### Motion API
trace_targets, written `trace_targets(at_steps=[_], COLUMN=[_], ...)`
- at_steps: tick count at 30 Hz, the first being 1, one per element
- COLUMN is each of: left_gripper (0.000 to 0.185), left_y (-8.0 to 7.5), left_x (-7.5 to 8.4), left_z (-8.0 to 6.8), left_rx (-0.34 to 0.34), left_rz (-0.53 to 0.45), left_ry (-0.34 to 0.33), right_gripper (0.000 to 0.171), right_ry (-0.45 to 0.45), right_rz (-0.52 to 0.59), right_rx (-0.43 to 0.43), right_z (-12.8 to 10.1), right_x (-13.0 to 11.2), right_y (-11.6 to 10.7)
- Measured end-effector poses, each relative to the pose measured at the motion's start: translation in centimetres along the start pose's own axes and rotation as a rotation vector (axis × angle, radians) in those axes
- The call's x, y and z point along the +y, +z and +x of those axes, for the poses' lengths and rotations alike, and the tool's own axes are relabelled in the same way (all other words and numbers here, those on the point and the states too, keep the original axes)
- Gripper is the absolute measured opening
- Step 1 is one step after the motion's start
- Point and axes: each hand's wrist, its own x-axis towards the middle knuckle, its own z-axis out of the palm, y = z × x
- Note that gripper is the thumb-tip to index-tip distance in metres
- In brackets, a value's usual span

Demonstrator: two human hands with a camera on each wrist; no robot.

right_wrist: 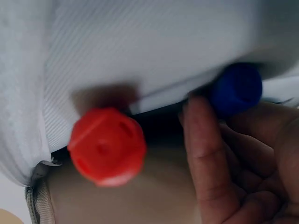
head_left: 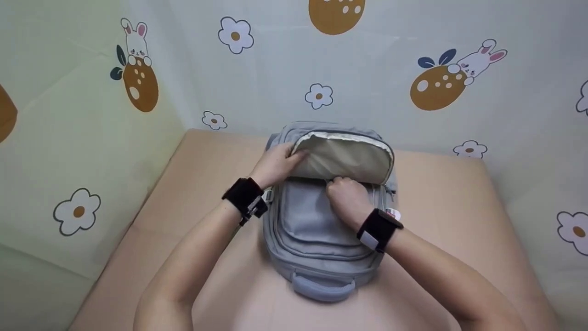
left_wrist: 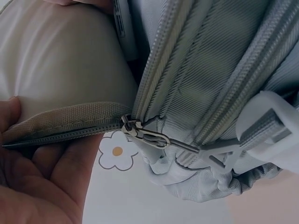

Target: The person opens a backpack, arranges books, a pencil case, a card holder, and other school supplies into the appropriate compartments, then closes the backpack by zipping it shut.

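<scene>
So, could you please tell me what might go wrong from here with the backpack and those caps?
The left hand holds the flap of the grey backpack open; if it slips, the flap may drop onto the right hand. The red cap and blue cap sit at the opening's edge, so the items might catch there or slip out.

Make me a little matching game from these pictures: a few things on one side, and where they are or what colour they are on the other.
Things:
1. backpack
2. left hand
3. right hand
4. round cap

Descriptions:
A. red
B. grey, lying on the tan table
C. holds the edge of the open flap
D. at the opening, under the flap

Pairs: 1-B, 2-C, 3-D, 4-A
</scene>
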Motion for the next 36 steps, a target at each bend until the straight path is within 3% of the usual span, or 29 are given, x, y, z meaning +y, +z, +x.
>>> trace_targets(at_steps=[5,9,15,19,21,26,30,36], left_gripper=[0.032,0.035,0.038,0.041,0.037,0.025,0.018,0.03], left_y=[0.1,0.4,0.3,0.2,0.2,0.3,0.3,0.2], left_x=[-0.2,-0.4,-0.4,-0.8,-1.1,-1.7,-2.0,-2.7], left_z=[0.0,-0.2,-0.4,-0.6,-0.7,-1.3,-2.1,-3.7], left_rx=[0.007,-0.008,-0.035,-0.037,-0.039,-0.053,-0.07,-0.128], left_rz=[0.001,-0.012,-0.029,-0.038,-0.044,-0.056,-0.039,0.047], left_ry=[0.008,0.001,0.001,0.014,0.018,0.022,0.063,0.224], right_gripper=[0.007,0.01,0.006,0.028,0.04,0.057,0.043,0.029], right_ry=[-0.031,-0.054,-0.115,-0.064,-0.021,0.044,0.065,-0.011], right_rz=[-0.016,0.063,0.263,0.346,0.361,0.397,0.436,0.46], right_rx=[0.057,0.11,0.318,0.461,0.464,0.341,0.342,0.386], right_z=[-0.3,-1.2,-2.6,-3.3,-3.7,-4.7,-5.6,-7.4], right_x=[0.2,0.6,2.7,5.2,6.4,8.3,8.4,7.5], right_y=[0.6,-0.3,-5.9,-8.8,-9.1,-8.0,-7.4,-7.4])
